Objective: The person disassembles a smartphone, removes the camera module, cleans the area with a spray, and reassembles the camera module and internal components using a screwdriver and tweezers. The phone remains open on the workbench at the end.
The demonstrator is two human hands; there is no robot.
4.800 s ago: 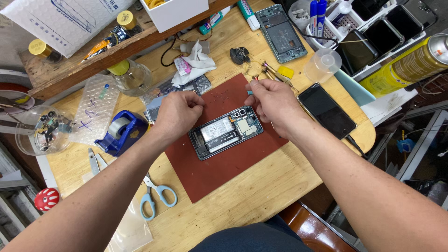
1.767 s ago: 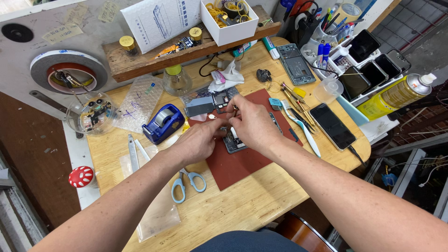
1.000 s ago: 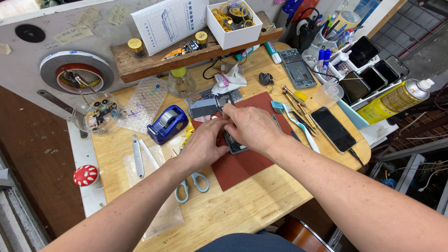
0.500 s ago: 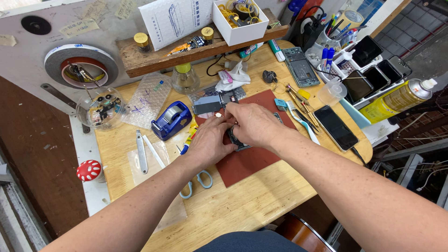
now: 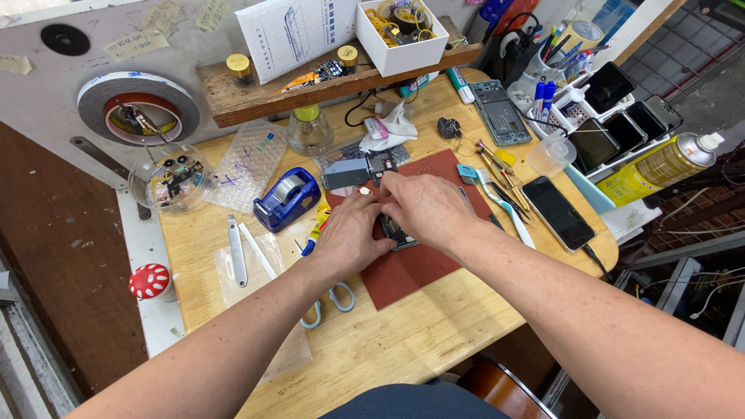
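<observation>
Drawn closer together since earlier: left hand (image 5: 353, 237) and right hand (image 5: 419, 206) touching, cupped over opened phone (image 5: 396, 231) directly beneath on red mat (image 5: 411, 268); grip hidden, cannot tell.

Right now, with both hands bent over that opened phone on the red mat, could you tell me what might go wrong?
The opened phone sits mostly hidden under the left hand and right hand, so a small part could slip away unseen. Tweezers and other tools lie close beside the right hand; a nudge might scatter them. The black phone rests near the table's edge and could be knocked off.
</observation>
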